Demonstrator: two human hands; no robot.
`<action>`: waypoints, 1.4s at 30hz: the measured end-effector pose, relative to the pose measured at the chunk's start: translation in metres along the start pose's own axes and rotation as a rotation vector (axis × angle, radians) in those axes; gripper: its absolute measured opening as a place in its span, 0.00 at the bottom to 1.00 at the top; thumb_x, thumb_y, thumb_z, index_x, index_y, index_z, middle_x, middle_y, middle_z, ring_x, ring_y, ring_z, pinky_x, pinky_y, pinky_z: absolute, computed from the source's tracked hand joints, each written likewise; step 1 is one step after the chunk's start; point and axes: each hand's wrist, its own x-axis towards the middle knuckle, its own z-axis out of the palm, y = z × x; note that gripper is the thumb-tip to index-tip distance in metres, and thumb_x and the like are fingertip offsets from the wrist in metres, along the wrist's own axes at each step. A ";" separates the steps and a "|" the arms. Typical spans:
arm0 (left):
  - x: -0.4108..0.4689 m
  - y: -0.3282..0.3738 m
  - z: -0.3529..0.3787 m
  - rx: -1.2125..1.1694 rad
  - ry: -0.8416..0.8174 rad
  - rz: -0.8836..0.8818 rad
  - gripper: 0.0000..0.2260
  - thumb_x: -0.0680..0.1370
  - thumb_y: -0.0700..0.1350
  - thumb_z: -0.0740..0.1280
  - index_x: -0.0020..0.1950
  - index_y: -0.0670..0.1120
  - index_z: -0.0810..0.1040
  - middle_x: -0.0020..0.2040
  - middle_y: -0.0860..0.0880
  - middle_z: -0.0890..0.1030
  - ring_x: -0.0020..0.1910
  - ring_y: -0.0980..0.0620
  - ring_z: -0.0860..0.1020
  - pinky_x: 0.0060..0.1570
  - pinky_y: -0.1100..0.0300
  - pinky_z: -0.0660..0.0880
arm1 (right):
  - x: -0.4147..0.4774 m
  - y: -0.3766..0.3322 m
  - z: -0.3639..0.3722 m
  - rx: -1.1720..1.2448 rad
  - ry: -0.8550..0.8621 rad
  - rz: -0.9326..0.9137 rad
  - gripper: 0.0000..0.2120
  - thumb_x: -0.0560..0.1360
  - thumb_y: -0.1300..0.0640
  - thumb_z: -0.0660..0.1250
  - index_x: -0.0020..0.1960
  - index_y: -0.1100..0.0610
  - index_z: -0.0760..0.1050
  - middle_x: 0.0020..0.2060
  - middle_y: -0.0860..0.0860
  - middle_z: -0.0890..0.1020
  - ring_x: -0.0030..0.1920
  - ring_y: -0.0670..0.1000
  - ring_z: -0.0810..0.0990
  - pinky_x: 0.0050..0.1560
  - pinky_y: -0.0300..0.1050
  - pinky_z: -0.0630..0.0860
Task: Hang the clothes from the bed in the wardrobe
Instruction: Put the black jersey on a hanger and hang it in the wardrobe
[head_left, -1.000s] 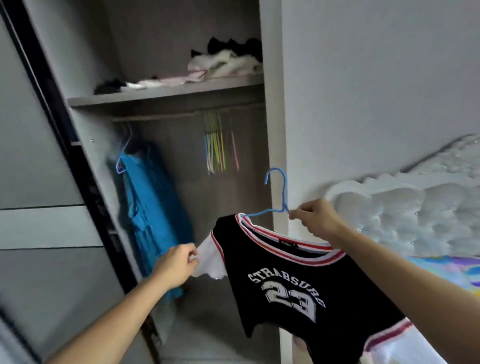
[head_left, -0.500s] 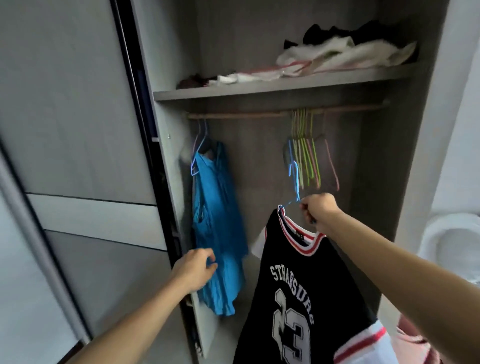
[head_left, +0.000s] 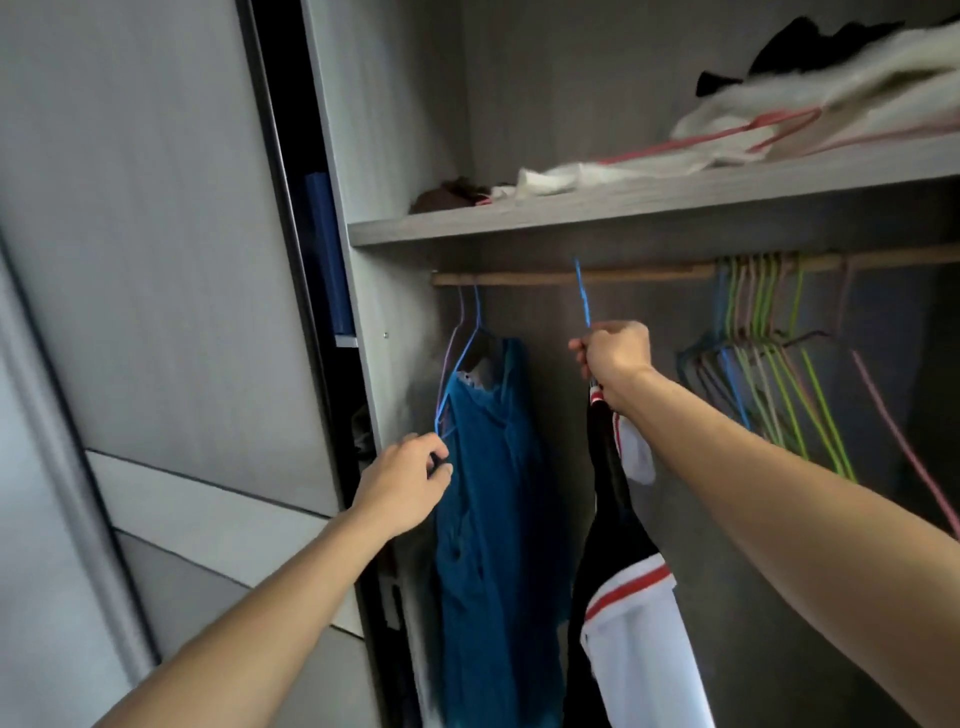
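My right hand (head_left: 615, 356) grips the neck of a blue wire hanger (head_left: 583, 296) whose hook reaches up to the wooden rail (head_left: 519, 278) inside the wardrobe. A black jersey (head_left: 613, 525) with white, red-trimmed sleeves hangs edge-on from that hanger below my fist. My left hand (head_left: 408, 480) pinches the lower edge of another blue hanger carrying a teal garment (head_left: 493, 509), which hangs at the rail's left end.
Several empty green, pink and blue hangers (head_left: 769, 364) crowd the rail on the right. A shelf (head_left: 623, 202) above holds heaped white and dark clothes. The grey sliding door (head_left: 156, 260) stands at left, the wardrobe's side panel (head_left: 374, 312) beside the teal garment.
My right hand has lifted the jersey's hanger up to the rail between the teal garment and the empty hangers. My left hand has reached up and taken hold at the teal garment's hanger.
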 end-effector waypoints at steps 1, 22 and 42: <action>0.009 -0.005 0.001 0.001 -0.006 0.003 0.06 0.78 0.51 0.65 0.53 0.53 0.77 0.46 0.54 0.79 0.45 0.51 0.77 0.43 0.57 0.73 | 0.009 -0.003 0.012 0.000 -0.010 -0.005 0.11 0.78 0.68 0.54 0.56 0.61 0.71 0.33 0.54 0.80 0.27 0.48 0.73 0.21 0.38 0.68; 0.145 -0.063 -0.010 -0.257 0.135 0.371 0.04 0.77 0.45 0.65 0.50 0.50 0.78 0.43 0.54 0.75 0.39 0.52 0.76 0.44 0.51 0.77 | 0.084 0.037 0.119 -0.300 -0.078 0.024 0.05 0.78 0.65 0.63 0.44 0.60 0.77 0.36 0.58 0.81 0.29 0.51 0.79 0.31 0.41 0.74; 0.178 0.122 0.095 -0.043 -0.176 0.611 0.10 0.77 0.51 0.63 0.55 0.49 0.77 0.55 0.46 0.80 0.54 0.43 0.78 0.47 0.55 0.72 | 0.048 0.002 -0.119 -1.758 0.477 -0.311 0.11 0.76 0.54 0.62 0.54 0.56 0.78 0.51 0.56 0.81 0.51 0.60 0.81 0.46 0.48 0.75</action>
